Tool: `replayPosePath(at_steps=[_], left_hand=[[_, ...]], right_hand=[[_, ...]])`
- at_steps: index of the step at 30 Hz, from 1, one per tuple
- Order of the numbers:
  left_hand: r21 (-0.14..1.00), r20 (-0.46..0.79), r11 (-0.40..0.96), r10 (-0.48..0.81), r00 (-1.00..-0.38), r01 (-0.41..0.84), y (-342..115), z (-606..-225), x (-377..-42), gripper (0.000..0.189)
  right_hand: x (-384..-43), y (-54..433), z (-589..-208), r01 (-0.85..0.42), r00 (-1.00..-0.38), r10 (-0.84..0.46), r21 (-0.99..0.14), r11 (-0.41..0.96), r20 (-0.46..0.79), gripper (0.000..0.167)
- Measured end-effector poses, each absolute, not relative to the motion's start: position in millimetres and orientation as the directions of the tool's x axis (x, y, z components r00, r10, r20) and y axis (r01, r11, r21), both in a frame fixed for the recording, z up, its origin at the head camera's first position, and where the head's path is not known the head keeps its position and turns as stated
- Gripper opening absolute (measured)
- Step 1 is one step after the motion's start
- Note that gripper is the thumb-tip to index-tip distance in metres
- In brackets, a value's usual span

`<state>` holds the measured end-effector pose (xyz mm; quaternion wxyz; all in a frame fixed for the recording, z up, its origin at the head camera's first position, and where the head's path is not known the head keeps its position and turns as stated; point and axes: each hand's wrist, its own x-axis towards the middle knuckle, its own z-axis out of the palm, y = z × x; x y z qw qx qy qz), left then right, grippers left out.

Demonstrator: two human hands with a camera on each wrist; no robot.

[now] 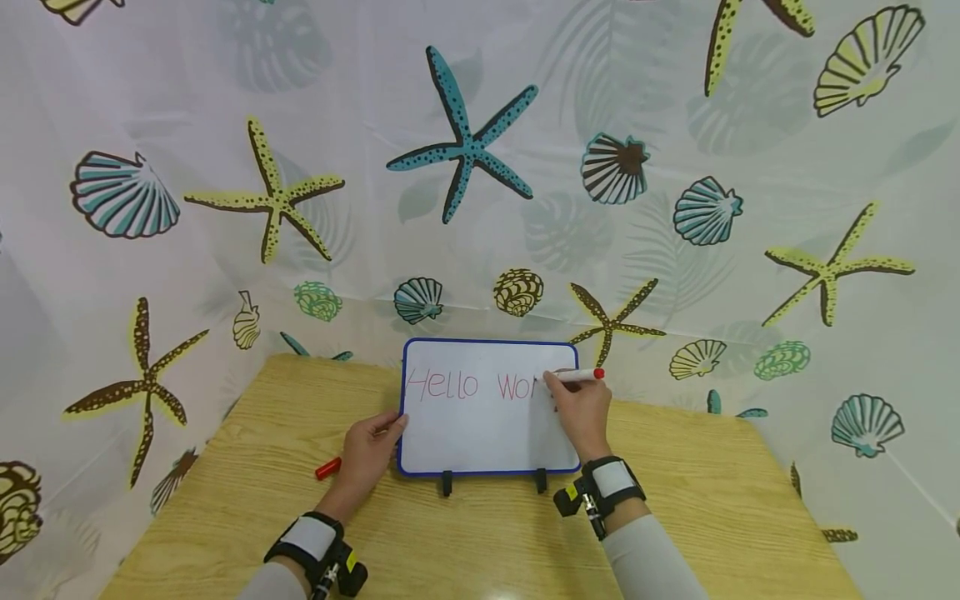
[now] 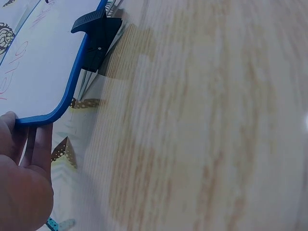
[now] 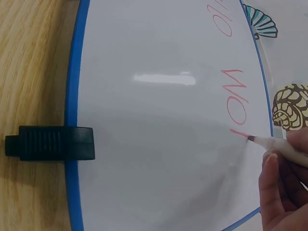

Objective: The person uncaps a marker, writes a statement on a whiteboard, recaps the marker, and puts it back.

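A small whiteboard (image 1: 487,433) with a blue frame leans upright on a stand with two black clips (image 3: 57,143). Red handwriting (image 1: 442,384) on it reads "Hello Wo" followed by a further stroke. My left hand (image 1: 369,454) grips the board's left edge, thumb on the front and fingers behind, as the left wrist view also shows. In my right hand (image 1: 583,412) a white marker (image 3: 279,147) with a red end is pinched between thumb and fingers. Its dark tip is right at the newest red stroke in the right wrist view.
A red marker cap (image 1: 327,468) lies on the wooden table (image 1: 712,500), left of the board and beside my left forearm. Behind the table hangs a white cloth (image 1: 360,125) printed with starfish and shells. Each wrist wears a strapped camera.
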<state>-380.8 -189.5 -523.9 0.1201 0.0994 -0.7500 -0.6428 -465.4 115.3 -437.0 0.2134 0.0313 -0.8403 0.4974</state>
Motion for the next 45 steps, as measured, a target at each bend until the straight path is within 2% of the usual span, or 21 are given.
replayPosePath(at_steps=[29,45], left_hand=[[0.987,0.050,0.159,-0.301,-0.952,0.002,-188.3,-523.8,-382.0,0.038],[0.984,0.060,0.177,-0.305,-0.951,0.005,-190.6,-527.0,-382.8,0.038]], right_hand=[[-464.8,124.2,-437.7,-0.281,-0.882,0.196,-0.813,0.510,0.428,0.018],[-462.8,131.2,-434.1,-0.262,-0.878,0.229,-0.822,0.506,0.421,0.022]])
